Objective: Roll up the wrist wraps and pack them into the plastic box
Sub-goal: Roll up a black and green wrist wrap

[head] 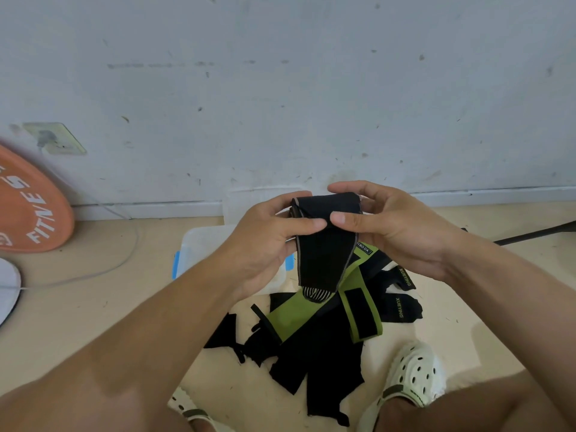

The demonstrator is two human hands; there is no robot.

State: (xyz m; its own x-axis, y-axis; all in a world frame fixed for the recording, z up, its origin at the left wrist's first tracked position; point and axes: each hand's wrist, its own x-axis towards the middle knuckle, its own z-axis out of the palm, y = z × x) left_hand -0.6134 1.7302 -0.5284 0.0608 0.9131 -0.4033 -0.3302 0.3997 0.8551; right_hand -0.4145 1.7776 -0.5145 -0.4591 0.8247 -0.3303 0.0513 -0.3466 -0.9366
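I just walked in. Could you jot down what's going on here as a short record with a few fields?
Activity: person rolling a black wrist wrap, its tail hanging down
Left hand: grips the roll's left end
Right hand: pinches the roll's right side
Waiting pile: black and green wraps loose on the floor
Plastic box: clear, blue clips, on the floor behind the left hand
Nearby: orange weight plate, white clogs

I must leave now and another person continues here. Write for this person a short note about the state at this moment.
Left hand and right hand both grip the black elastic wrist wrap; its top is rolled, its tail hangs loose.
Clear plastic box with blue clips sits on the floor behind the left hand; I cannot see its contents.
The pile of green-and-black wraps lies unrolled on the floor.
Left: finish this roll, pack it, then roll the pile.
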